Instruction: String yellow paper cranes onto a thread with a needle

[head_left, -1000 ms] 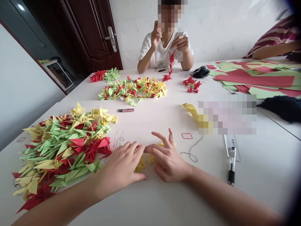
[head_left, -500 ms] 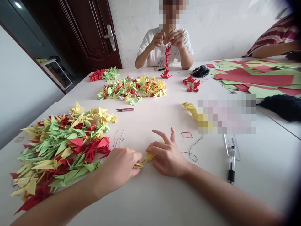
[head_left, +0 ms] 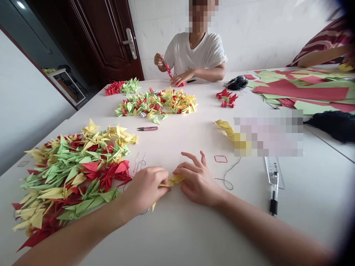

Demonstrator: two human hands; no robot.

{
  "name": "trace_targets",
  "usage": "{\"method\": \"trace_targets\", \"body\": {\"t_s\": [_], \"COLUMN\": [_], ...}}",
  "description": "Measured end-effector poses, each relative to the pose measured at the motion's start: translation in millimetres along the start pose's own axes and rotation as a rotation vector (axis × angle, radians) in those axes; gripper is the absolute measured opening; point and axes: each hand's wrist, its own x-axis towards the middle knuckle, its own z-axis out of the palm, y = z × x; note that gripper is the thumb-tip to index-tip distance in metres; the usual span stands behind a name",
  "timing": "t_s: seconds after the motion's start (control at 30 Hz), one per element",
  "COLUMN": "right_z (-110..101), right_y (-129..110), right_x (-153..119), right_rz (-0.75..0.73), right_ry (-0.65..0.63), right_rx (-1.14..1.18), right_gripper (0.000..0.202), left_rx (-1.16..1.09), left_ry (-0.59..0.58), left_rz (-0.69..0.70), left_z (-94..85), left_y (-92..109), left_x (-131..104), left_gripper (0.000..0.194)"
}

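Folded yellow paper cranes (head_left: 175, 180) lie between my hands, close above or on the white table. My left hand (head_left: 148, 187) is closed, pinching a yellow paper crane between thumb and fingers; a yellow tip and a bit of dark thread show below it. On the other side, my right hand (head_left: 200, 183) pinches the yellow paper cranes with thumb and forefinger, its other fingers raised. Left of my left hand spreads a heap of red, green and yellow paper cranes (head_left: 72, 166). Needles with thread (head_left: 142, 162) lie just beyond it.
Thread snips (head_left: 147, 129) lie ahead. To the right are a yellow crane string (head_left: 226, 129), a red rubber band (head_left: 220, 159), a ruler (head_left: 267, 170) and a pen (head_left: 274, 195). Across the table a person (head_left: 196, 51) handles red cranes; another sits by stacked coloured paper (head_left: 299, 90).
The cranes in my two hands have come together, closing the gap between them. The person opposite has lowered the hanging red crane string and moved it left, one hand now on the table.
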Motion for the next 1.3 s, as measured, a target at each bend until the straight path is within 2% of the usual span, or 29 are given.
{"method": "trace_targets", "body": {"t_s": [0.27, 0.43, 0.63, 0.73, 0.9, 1.13, 1.3], "right_z": [0, 0, 2, 2, 2, 2, 2], "right_y": [0, -1, 0, 0, 0, 0, 0], "right_x": [0, 0, 1, 0, 1, 1, 1], "right_rz": [0.041, 0.042, 0.102, 0.131, 0.158, 0.2, 0.194], "right_ry": [0.001, -0.011, 0.04, 0.047, 0.057, 0.06, 0.056], "right_rx": [0.031, 0.039, 0.014, -0.003, -0.018, -0.025, -0.037], "right_gripper": [0.031, 0.029, 0.024, 0.024, 0.023, 0.022, 0.022], "left_rx": [-0.047, -0.008, 0.014, 0.0, -0.065, -0.195, -0.42], "left_ry": [0.095, 0.144, 0.119, 0.058, -0.036, 0.094, 0.102], "left_rz": [0.067, 0.123, 0.026, -0.031, -0.045, -0.039, -0.069], "left_z": [11.7, 18.3, 9.9, 4.8, 0.9, -2.5, -1.9], "left_y": [-3, -4, -4, -4, -6, -8, -7], "left_x": [2, 4, 4, 4, 5, 6, 7], "left_gripper": [0.023, 0.021, 0.021, 0.018, 0.015, 0.02, 0.025]}}
